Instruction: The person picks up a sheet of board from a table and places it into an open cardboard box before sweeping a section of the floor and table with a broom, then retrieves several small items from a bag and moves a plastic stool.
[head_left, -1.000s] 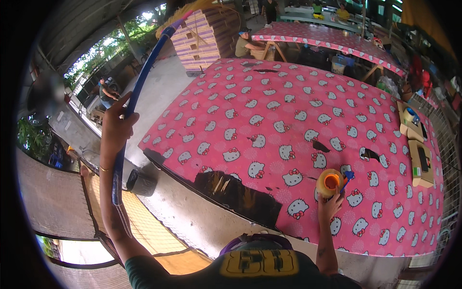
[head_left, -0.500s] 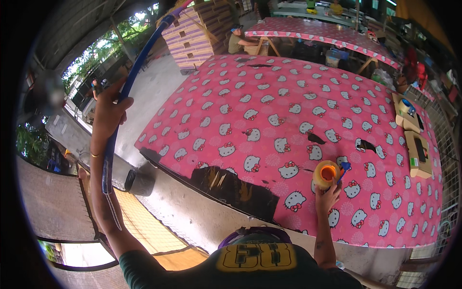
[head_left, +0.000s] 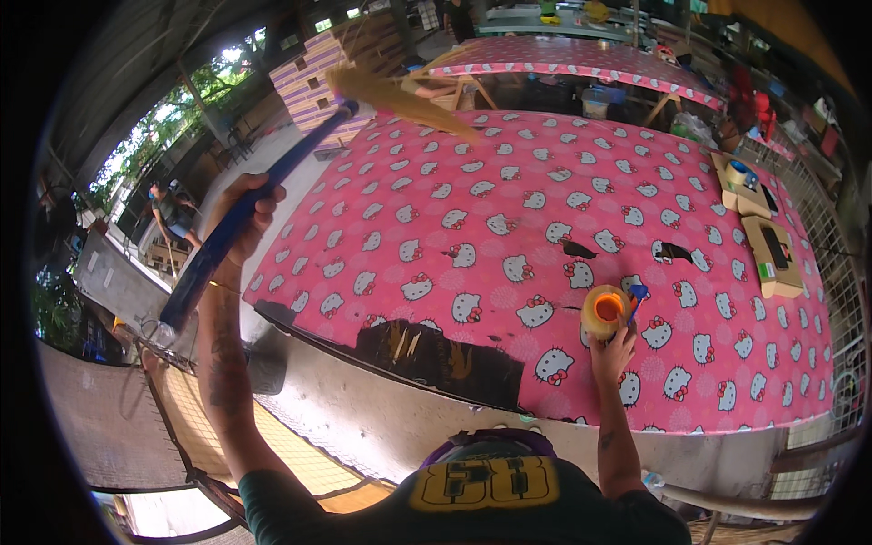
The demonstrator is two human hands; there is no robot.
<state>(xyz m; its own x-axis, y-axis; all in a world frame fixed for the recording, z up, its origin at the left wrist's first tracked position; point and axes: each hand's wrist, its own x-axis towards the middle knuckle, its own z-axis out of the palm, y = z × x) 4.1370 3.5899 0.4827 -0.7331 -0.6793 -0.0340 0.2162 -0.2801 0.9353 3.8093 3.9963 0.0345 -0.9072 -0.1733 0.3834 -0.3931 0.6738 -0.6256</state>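
Observation:
My left hand (head_left: 245,222) is raised at the left, its fingers wrapped round the blue handle of a broom (head_left: 295,156). The broom slants up and away, with its tan bristle head (head_left: 395,95) in the air before the table's far left corner. My right hand (head_left: 614,354) grips the near side of a round tan jar (head_left: 597,316) with an orange opening, on or just above the table. A small blue piece (head_left: 639,292) sticks up beside the jar, close to my fingers; its kind is unclear. Under the jar spreads a pink cat-print table cover (head_left: 436,238).
Torn dark patches (head_left: 436,359) mark the cover's near left edge. Cardboard trays (head_left: 767,254) and a tape roll (head_left: 741,174) sit at the right. Stacked boxes (head_left: 313,86) rise behind. A person (head_left: 168,213) stands at the left; a second pink table (head_left: 563,59) is farther back.
The broom has swung down and right, bringing its bristle head into view, and my left hand has turned with it. My right hand stays at the jar. A person at the left shows more.

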